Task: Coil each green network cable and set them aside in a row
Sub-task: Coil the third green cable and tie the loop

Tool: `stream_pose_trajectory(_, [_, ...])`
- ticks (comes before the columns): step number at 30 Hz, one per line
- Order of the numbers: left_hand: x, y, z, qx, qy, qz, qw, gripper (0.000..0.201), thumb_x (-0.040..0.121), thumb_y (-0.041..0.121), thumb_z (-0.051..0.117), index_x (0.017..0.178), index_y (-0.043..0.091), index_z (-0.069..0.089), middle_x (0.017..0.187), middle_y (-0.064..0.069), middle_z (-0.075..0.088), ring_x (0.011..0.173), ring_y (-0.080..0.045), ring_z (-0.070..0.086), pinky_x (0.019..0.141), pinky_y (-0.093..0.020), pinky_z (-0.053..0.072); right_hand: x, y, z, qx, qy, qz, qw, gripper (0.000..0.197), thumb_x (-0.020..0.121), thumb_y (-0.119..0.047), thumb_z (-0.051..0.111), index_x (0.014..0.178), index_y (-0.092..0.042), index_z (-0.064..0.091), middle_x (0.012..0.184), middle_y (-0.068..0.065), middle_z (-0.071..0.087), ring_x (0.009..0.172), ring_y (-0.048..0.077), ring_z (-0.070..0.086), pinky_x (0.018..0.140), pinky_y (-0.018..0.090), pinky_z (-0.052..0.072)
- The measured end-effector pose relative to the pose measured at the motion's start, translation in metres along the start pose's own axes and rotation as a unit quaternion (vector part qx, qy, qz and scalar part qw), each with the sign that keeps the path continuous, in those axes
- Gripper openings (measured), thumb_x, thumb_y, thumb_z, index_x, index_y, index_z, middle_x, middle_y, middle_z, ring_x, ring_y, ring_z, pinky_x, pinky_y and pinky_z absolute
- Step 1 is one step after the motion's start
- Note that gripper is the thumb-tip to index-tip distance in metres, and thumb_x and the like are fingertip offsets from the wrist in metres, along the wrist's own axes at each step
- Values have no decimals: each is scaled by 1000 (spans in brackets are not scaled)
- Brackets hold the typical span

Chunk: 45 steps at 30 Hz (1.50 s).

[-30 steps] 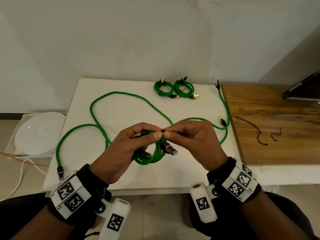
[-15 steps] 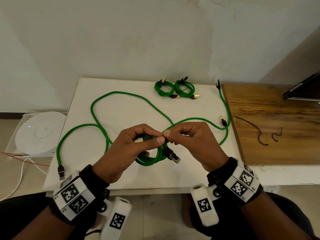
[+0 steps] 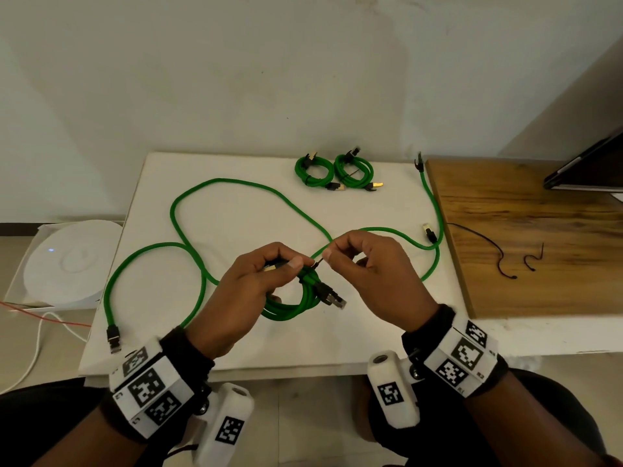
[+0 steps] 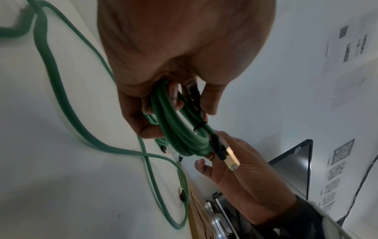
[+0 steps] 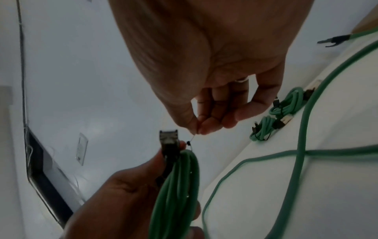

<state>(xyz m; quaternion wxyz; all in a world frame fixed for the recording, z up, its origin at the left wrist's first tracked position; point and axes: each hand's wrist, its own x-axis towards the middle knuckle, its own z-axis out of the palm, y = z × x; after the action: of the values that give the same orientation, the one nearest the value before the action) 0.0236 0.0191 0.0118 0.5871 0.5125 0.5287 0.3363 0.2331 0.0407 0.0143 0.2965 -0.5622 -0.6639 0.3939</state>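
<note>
My left hand (image 3: 256, 284) grips a coiled green cable (image 3: 296, 303) above the white table (image 3: 236, 345), one plug (image 3: 332, 298) hanging to the right. In the left wrist view the coil (image 4: 180, 134) runs through the curled fingers. My right hand (image 3: 364, 264) pinches the thin black wire tie (image 5: 192, 137) that wraps the coil (image 5: 175, 186). Two tied coils (image 3: 333, 171) lie side by side at the table's far edge. Two uncoiled green cables (image 3: 215, 187) (image 3: 435, 224) sprawl across the table.
A wooden board (image 3: 539, 237) lies on the right with two loose black ties (image 3: 502, 261) on it. A dark laptop (image 3: 590, 170) sits at the far right. A white round device (image 3: 64, 261) sits in a box on the floor to the left.
My right hand has pulled up and to the right, drawing the tie's end out from the coil. The left hand keeps its grip on the coil.
</note>
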Motion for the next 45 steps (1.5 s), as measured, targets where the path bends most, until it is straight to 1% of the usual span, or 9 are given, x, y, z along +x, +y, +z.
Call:
stream_pose_trajectory(4, [-3,-3,6,33,26,39,998,24,108,21,47,98,19,69,87,15,70,75,2,58,72,-11,43,-5,-12,6,66,-11,-2,998,15,100,-20,65,88,-16,73,77,-2,70,71,13,62,68,27,51])
stream_pose_trajectory(7, [-7,-7,10,69,41,58,995,25,110,28,43,101,20,65,78,19,63,72,-1,56,71,-19,45,-14,-25,15,47,-34,-52,997,18,101,-21,63,84,-20,69,69,-7,66,66,9,57,67,15,42])
stream_pose_trajectory(10, [-8,-11,10,149,77,96,981,24,110,36,42,107,31,65,95,13,66,94,-12,61,82,-38,52,-21,-28,28,-20,-20,-102,994,12,101,-22,62,91,-20,69,80,-10,65,79,14,57,72,20,43])
stream_pose_trajectory(19, [-3,-10,3,85,136,63,985,21,101,40,61,120,33,65,104,11,68,80,-6,67,66,-16,53,-10,-14,19,38,6,-51,998,13,102,-24,60,91,-23,67,79,-10,67,78,17,64,74,26,49])
stream_pose_trajectory(23, [-6,-15,6,130,119,73,982,19,103,44,55,116,31,62,107,12,66,88,-9,65,76,-25,55,-6,-11,16,92,-14,2,996,13,99,-25,64,88,-18,68,76,-6,70,70,13,66,68,27,51])
stream_pose_trajectory(27, [-7,-13,7,112,117,67,984,19,103,41,56,115,27,62,106,7,65,79,-14,68,63,-18,53,-9,-12,16,25,2,-51,998,16,90,-43,72,90,-27,73,85,-12,73,82,16,69,77,29,55])
stream_pose_trajectory(36, [-5,-11,5,-6,107,-4,994,9,98,26,65,108,25,66,94,1,73,82,-19,74,79,-33,62,-4,-3,9,-117,-16,-119,986,13,97,-35,68,85,-31,72,78,-17,66,81,9,61,73,36,51])
stream_pose_trajectory(42, [-4,-7,3,21,79,-14,997,12,100,28,65,107,21,59,78,0,74,61,-17,70,63,-26,58,-3,3,11,-227,10,-123,966,22,100,-46,54,90,-31,67,83,-21,58,80,4,51,68,15,36])
stream_pose_trajectory(45, [-3,-7,5,26,84,-18,996,15,99,28,67,104,18,57,82,-1,74,54,-17,65,59,-30,60,-3,7,13,-191,0,-110,975,22,102,-42,54,91,-29,68,83,-19,60,82,3,51,70,17,36])
